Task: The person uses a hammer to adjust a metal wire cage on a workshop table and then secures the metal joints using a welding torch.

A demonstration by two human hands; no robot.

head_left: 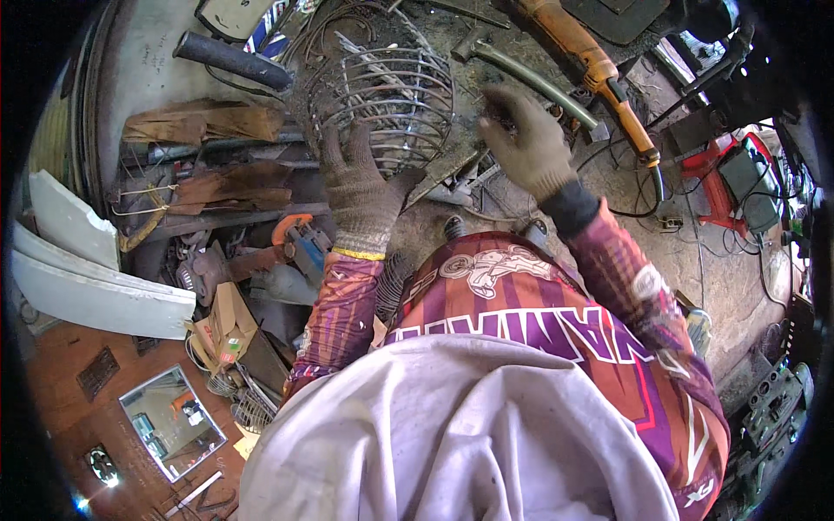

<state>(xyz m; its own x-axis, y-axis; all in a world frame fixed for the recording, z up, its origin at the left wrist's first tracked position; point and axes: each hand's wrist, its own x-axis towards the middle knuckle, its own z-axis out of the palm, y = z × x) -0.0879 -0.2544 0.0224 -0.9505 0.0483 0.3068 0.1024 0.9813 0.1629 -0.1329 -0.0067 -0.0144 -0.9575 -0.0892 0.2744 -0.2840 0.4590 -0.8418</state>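
A domed wire cage sits on the cluttered surface, the gloved left hand clasping its near rim. The gloved right hand hovers beside it, fingers loose, holding nothing. A crumpled brown cardboard box lies lower left.

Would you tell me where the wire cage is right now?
In the head view, the wire cage sits on the workbench, upper centre, under the gloved left hand, with the gloved right hand just to its right.

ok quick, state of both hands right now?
Left hand: gloved, fingers on the wire cage; whether it grips a wire cannot be told.
Right hand: gloved, open, holding nothing, raised over the workbench.
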